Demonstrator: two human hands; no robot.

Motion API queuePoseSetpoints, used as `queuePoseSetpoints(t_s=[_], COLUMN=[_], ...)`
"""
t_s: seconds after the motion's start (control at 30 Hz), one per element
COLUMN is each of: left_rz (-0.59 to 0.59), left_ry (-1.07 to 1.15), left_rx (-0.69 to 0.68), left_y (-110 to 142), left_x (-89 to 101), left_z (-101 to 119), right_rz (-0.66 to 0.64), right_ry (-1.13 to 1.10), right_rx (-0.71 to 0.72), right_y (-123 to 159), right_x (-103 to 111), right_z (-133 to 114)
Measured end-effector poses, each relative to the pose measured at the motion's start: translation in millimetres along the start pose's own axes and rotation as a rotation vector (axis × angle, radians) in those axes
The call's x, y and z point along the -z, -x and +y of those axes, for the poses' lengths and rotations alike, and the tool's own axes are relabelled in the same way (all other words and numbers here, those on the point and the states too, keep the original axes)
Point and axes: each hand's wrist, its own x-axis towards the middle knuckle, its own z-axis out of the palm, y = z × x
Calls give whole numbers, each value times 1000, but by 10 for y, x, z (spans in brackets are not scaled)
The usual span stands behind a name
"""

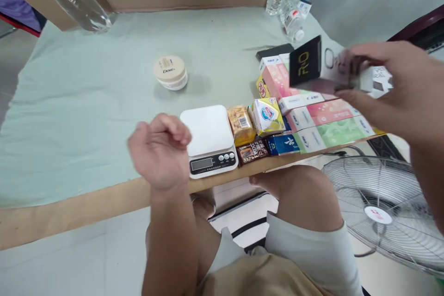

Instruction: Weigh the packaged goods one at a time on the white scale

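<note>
My right hand (385,78) grips a small black-and-white box (305,62) with gold letters on its dark end. It holds the box in the air above the right part of the table, over several pink, green and white cartons (329,113). My left hand (161,150) is raised with its palm up, fingers loosely curled and thumb apart, with nothing in it. Just right of that hand lies a white kitchen scale (208,132) with a bare plate and a dark display. A Dove tub (169,71) with a cream lid sits farther back on the table.
Beside the scale are a snack pack (241,125), a yellow soap box (267,117), a cocoa packet (253,151) and a blue box (283,144). Two water bottles (291,18) are at the back right. A floor fan (378,215) stands below the table's right edge.
</note>
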Motion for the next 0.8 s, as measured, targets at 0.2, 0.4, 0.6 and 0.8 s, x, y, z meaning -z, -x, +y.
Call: queuePoseSetpoints(t_s=[0.2,0.4,0.6,0.8], left_rz=[-506,-505,-471,-439], left_ry=[-131,-193,-235,-203], left_rx=[84,128,119,113], left_y=[235,184,104,32], left_x=[-474,-574,-583,-498], left_z=[-362,-504,-531,-508], right_rz=[-130,-231,-296,-107], right_ry=[38,-2,-8,-82], right_rx=[-151,-90,-68,147], right_y=[-197,-429,-392,80], right_x=[-130,-467,-410,-249], right_z=[811,1224,1036,181])
